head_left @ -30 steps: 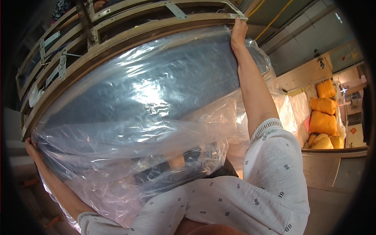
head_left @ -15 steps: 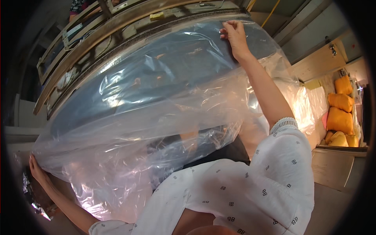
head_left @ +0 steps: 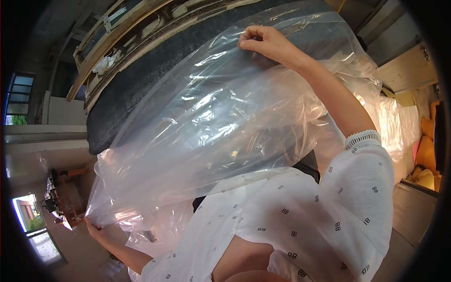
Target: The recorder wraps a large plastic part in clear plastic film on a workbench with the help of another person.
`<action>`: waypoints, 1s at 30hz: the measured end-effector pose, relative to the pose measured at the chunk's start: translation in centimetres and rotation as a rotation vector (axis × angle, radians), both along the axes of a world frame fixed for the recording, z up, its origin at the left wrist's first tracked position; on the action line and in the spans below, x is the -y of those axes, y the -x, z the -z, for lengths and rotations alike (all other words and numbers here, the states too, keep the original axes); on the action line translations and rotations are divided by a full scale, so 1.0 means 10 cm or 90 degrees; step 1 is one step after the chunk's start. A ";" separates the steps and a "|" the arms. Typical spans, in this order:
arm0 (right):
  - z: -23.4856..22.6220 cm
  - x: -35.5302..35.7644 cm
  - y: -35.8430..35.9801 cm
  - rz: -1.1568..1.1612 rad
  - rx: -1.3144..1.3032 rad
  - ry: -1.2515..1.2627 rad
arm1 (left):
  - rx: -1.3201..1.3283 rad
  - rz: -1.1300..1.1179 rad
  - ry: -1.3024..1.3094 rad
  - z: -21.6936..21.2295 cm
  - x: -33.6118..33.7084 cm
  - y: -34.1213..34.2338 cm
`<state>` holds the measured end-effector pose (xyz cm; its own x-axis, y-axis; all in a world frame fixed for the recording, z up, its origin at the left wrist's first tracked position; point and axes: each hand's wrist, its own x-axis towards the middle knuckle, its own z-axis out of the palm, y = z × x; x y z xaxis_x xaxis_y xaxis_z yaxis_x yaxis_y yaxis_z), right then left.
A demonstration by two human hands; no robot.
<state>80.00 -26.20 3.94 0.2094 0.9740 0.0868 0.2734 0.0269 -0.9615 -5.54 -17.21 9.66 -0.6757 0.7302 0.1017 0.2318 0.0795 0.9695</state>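
Note:
A wide clear plastic sheet (head_left: 211, 127), wrinkled and shiny, stretches slantwise between my hands. At the far side, my right hand (head_left: 265, 43) is closed in a pinch on the sheet, arm extended. My left hand (head_left: 95, 229) grips the sheet's corner at the lower left, low beside my body; its fingertips are partly hidden by the film. Under and behind the sheet lies a dark grey padded surface (head_left: 112, 105), bare along its far left part. The near part of the sheet hangs down in front of my white shirt.
A wooden slatted frame (head_left: 94, 61) runs along the far edge. Orange bundles (head_left: 426, 152) sit at the right by a pale wooden board (head_left: 408, 66). More shiny plastic (head_left: 393, 124) lies right of my arm. A brown wooden stand (head_left: 70, 199) and a window (head_left: 35, 225) are at left.
My right hand has drawn the sheet's far edge nearer and leftward, baring a strip of the dark padded surface. My left hand has kept its corner. The view has swung left.

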 end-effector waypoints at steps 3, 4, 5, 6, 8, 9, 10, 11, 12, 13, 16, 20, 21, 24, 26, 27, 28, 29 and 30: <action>0.00 0.08 0.06 -0.025 0.009 -0.039 | -0.230 0.005 0.208 0.16 -0.05 0.31; 0.00 0.12 0.09 -0.048 -0.026 -0.065 | -0.598 0.008 0.459 0.19 -0.20 0.25; -0.03 0.16 0.12 -0.049 -0.029 -0.065 | -0.967 0.009 0.711 0.20 -0.36 0.11; -0.07 0.23 0.13 -0.037 -0.025 -0.065 | -0.994 0.015 0.602 0.18 -0.55 -0.20; -0.09 0.32 0.14 -0.018 -0.018 -0.062 | -1.029 0.180 0.363 0.00 -0.78 -1.16; -0.09 0.35 0.14 -0.013 0.006 -0.075 | -0.957 0.306 0.190 -0.07 -0.85 -1.71; -0.11 0.36 0.14 -0.016 0.030 -0.090 | -0.841 0.425 0.143 -0.11 -0.99 -2.04; -0.12 0.37 0.15 -0.020 0.031 -0.088 | -0.734 0.445 0.078 -0.11 -0.99 -2.65; -0.15 0.39 0.18 -0.018 0.032 -0.095 | -0.678 0.565 0.004 -0.15 -0.97 -3.23; -0.17 0.41 0.21 -0.004 0.038 -0.096 | -0.642 0.670 -0.062 -0.18 -0.86 -3.93; -0.16 0.51 0.17 0.029 0.062 -0.078 | -0.531 0.932 -0.170 -0.27 -0.40 -5.55; -0.28 0.58 0.23 0.025 0.060 -0.115 | -0.487 1.053 -0.395 -0.32 0.06 -6.70; -0.28 0.60 0.23 0.030 0.043 -0.117 | -0.479 1.058 -0.399 -0.29 0.05 -6.90; -0.31 0.70 0.18 0.044 0.027 -0.111 | -0.507 1.142 -0.403 -0.26 0.01 -7.26; -0.31 0.75 0.12 0.053 0.013 -0.097 | -0.415 1.213 -0.333 -0.26 -0.01 -7.34; -0.32 0.78 0.09 0.056 0.008 -0.096 | -0.417 1.218 -0.327 -0.26 -0.03 -7.37; -0.34 0.81 0.05 0.037 0.017 -0.081 | -0.434 1.233 -0.345 -0.25 -0.06 -7.39; -0.35 0.83 0.01 0.015 0.028 -0.066 | -0.449 1.245 -0.362 -0.23 -0.07 -7.41; -0.35 0.85 -0.02 0.012 0.023 -0.064 | -0.450 1.245 -0.355 -0.20 -0.08 -7.44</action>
